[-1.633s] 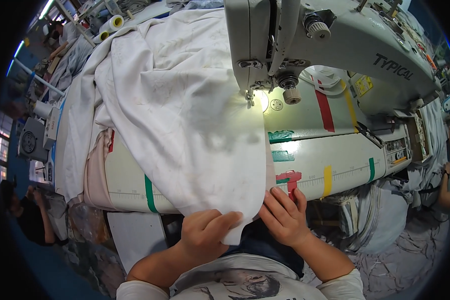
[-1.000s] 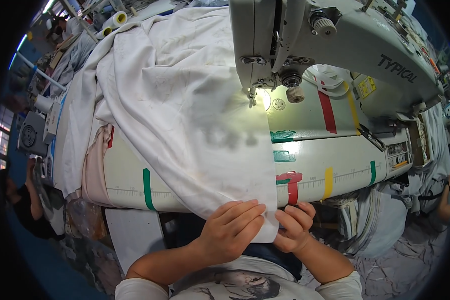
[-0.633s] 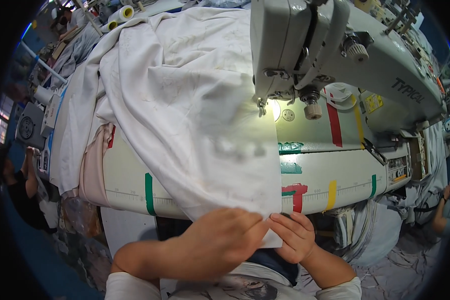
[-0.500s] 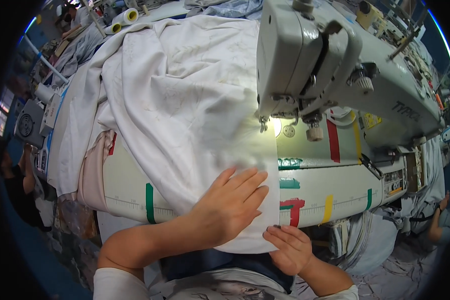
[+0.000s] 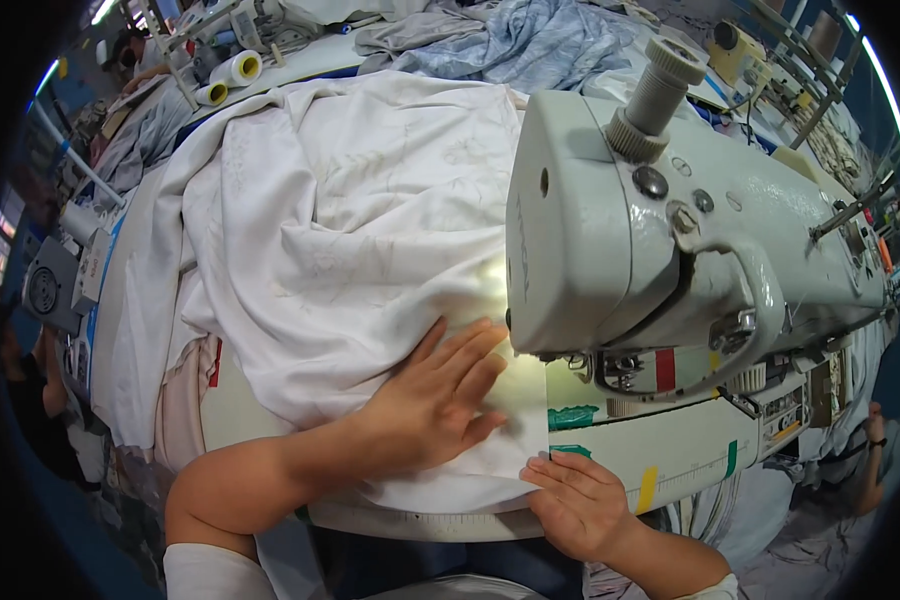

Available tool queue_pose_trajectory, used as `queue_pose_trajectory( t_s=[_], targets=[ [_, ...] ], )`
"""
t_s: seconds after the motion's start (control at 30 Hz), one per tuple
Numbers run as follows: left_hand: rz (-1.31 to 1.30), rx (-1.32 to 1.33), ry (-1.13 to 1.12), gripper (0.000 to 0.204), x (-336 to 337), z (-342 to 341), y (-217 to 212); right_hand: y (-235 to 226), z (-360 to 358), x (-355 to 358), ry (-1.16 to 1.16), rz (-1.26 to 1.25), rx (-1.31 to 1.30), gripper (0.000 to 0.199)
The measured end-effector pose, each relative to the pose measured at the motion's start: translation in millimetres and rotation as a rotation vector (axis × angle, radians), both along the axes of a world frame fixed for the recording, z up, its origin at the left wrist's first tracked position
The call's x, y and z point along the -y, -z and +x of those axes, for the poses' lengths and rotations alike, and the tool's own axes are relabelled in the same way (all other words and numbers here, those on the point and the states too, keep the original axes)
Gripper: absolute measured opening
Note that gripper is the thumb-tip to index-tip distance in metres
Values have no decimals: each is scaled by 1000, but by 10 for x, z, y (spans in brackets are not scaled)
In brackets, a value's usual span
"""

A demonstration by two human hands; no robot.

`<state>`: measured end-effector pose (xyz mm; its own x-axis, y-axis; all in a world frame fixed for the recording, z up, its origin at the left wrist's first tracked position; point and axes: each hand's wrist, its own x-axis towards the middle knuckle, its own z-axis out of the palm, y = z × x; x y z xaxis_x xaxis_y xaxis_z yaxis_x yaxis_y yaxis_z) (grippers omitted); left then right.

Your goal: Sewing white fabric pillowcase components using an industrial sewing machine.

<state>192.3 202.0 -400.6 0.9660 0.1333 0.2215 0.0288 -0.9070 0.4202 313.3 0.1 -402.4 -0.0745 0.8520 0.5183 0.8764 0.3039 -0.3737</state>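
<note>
A large white fabric with faint stitched patterns lies in folds over the sewing table. Its straight right edge runs under the head of a grey sewing machine, whose needle area is mostly hidden behind the machine's casing. My left hand rests palm down on the cloth just in front of the lit sewing spot, fingers stretched and spread. Nearer to me, my right hand has the fabric's right edge between its fingers, close to the front corner; its thumb is mostly hidden.
Coloured tape strips, such as a yellow one, mark the table right of the cloth. A pink cloth hangs at the left. Yellow-ended thread cones and blue-grey cloth lie at the back. Other people sit at both sides.
My view has tilted, so the machine appears lower. The fabric has slid away from me along the table, with both hands moving forward with it, the left now nearer the needle area.
</note>
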Motion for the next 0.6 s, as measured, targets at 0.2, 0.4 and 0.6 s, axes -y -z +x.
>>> queue_pose_trajectory(
  t_s=[0.2,0.4,0.6],
  targets=[
    [16,131,-37,42,-459,239,219,53,240,-279,-79,-18,84,23],
    [96,278,-42,37,-700,531,-29,269,372,-423,-123,-140,10,42],
    [-7,-64,235,32,-24,59,-121,184,343,-347,-93,-147,43,31]
  ],
)
